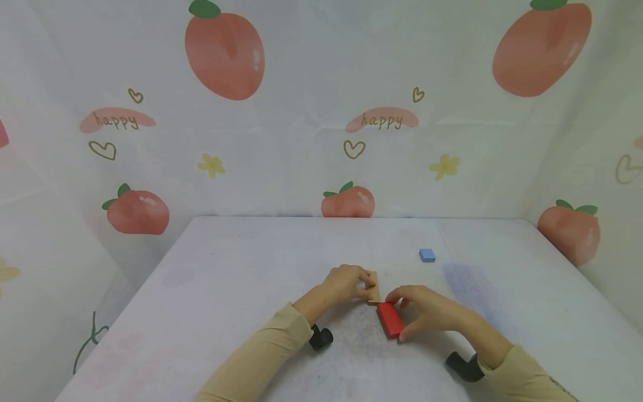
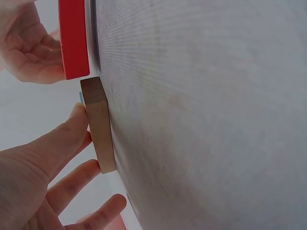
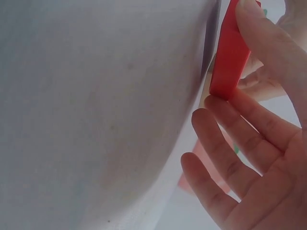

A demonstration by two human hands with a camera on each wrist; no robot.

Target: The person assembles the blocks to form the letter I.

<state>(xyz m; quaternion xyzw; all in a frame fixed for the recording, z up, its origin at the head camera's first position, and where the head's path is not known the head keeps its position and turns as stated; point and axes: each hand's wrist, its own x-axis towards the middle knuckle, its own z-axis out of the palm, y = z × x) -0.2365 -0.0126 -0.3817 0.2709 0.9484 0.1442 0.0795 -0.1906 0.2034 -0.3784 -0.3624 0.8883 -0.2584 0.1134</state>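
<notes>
A tan wooden block (image 1: 374,290) lies on the table with my left hand (image 1: 346,283) at its left side, thumb and fingers touching it. In the left wrist view the thumb is against the side of the wooden block (image 2: 100,127). My right hand (image 1: 427,310) holds a red block (image 1: 390,320) by its two ends, between thumb and fingers. The right wrist view shows the red block (image 3: 231,60) with the thumb on one end and fingertips at the other. The red block's far end is close to the wooden block's near end; whether they touch, I cannot tell.
A small blue block (image 1: 427,255) lies farther back on the white table (image 1: 226,279), right of the hands. Behind the table hangs a white cloth (image 1: 301,67) printed with fruit. Black straps or mounts (image 1: 320,338) sit at both wrists.
</notes>
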